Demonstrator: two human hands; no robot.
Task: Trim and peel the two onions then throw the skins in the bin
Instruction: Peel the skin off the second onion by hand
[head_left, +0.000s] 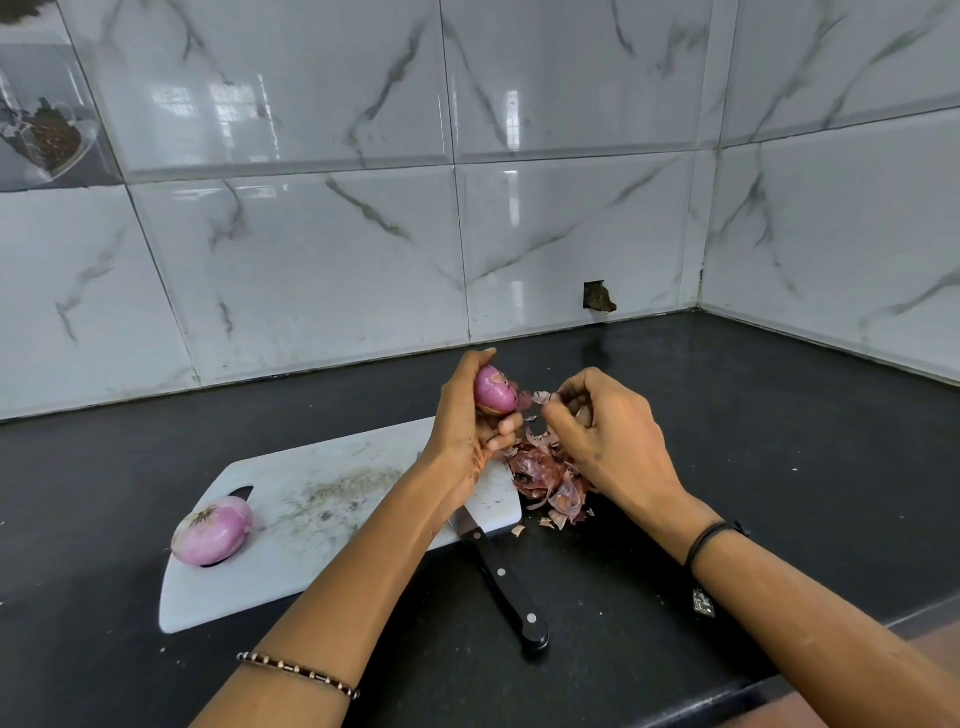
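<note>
Peeling in progress: left hand (470, 415) curls round the glossy pink-purple onion (494, 389), raised above the white plastic cutting board (332, 499). Right hand (608, 431), just to the onion's right, pinches a papery skin flake (540, 398); next pull likely goes rightward, over the heap of skins (545, 475).

steel blade of black-handled knife (511, 587) mostly hidden under left forearm; purple onion (493, 388) half covered by left hand (462, 415)

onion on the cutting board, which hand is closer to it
Left. The left hand grips the other onion, up and right of the board onion; the right hand, pinching a skin, is farther right.
</note>
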